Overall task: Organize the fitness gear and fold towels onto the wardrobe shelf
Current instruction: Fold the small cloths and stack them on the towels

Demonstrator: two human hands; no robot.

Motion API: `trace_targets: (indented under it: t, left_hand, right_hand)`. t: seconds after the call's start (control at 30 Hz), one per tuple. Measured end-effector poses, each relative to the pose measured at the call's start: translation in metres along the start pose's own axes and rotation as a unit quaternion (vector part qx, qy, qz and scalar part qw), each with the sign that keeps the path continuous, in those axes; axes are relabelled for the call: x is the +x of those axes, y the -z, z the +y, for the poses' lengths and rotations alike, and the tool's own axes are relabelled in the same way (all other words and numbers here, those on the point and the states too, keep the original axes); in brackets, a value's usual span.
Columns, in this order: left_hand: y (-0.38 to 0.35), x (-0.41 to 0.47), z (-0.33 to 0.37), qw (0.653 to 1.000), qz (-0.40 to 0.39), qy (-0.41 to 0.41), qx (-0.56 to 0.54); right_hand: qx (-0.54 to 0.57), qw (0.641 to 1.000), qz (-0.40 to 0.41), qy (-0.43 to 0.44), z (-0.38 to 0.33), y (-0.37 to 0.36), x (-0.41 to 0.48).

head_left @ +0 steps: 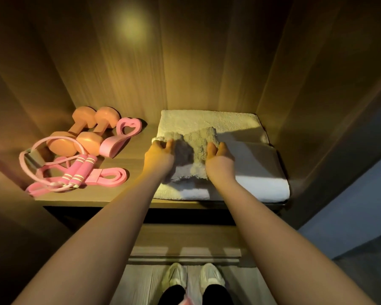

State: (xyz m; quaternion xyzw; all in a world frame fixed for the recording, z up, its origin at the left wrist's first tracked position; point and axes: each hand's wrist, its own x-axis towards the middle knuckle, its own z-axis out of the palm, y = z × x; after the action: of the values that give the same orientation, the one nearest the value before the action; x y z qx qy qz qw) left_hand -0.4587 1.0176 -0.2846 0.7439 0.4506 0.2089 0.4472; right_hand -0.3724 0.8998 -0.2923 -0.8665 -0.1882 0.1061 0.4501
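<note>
A small grey towel [196,144], folded, lies on top of a larger folded white towel [257,170] on the right half of the wooden wardrobe shelf [128,155]. My left hand [160,157] holds the grey towel's left edge, and my right hand [220,159] holds its right edge, fingers curled onto the cloth. On the shelf's left half lie two orange dumbbells [84,133], a pink heart-shaped grip band [121,137], a pink skipping rope [77,170] and a pink resistance band [106,177].
The wardrobe's wooden back wall [185,62] and side walls [306,106] enclose the shelf closely. A lower ledge [185,241] sits under the shelf's front edge. My feet in white shoes [194,276] stand on the floor below.
</note>
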Motion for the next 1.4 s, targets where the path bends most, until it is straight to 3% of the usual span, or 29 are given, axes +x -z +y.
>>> trace_targets:
  t: [0.1,0.23,0.47,0.73,0.97,1.1,1.17,1.27,1.33,1.4]
  left_hand:
    - [-0.001,0.018,0.005,0.994,0.057,-0.076,0.05]
    - [-0.007,0.055,0.021,0.986,0.071,-0.149,0.001]
    - [-0.022,0.126,0.037,0.999,0.031,-0.041,0.002]
    - [-0.041,0.151,0.025,0.975,0.079,-0.133,0.162]
    - [-0.044,0.164,0.03,0.979,0.087,-0.116,0.146]
    - [-0.049,0.161,0.027,0.955,0.129,-0.131,0.231]
    - [-0.046,0.157,0.03,0.934,0.15,-0.186,0.266]
    - [-0.044,0.149,0.03,0.895,0.052,-0.306,0.321]
    - [-0.047,0.147,0.021,0.88,-0.037,-0.298,0.369]
    - [-0.051,0.151,0.014,0.881,-0.085,-0.248,0.394]
  right_hand:
    - [-0.012,1.0,0.016,0.002,-0.009,-0.001,0.024]
    - [0.02,0.998,0.051,0.038,-0.025,-0.003,0.065]
    - [-0.005,0.999,0.037,0.008,-0.043,-0.021,0.131]
    - [-0.13,0.988,0.077,0.039,-0.023,-0.054,0.161]
    - [-0.15,0.984,0.092,0.04,-0.03,-0.052,0.171]
    - [-0.249,0.953,0.128,0.117,-0.028,-0.055,0.164]
    - [-0.242,0.941,0.136,0.193,-0.03,-0.045,0.16]
    - [-0.294,0.913,0.016,0.282,-0.03,-0.037,0.16]
    - [-0.368,0.886,-0.088,0.268,-0.021,-0.041,0.162]
    - [-0.402,0.875,-0.122,0.239,-0.014,-0.046,0.165]
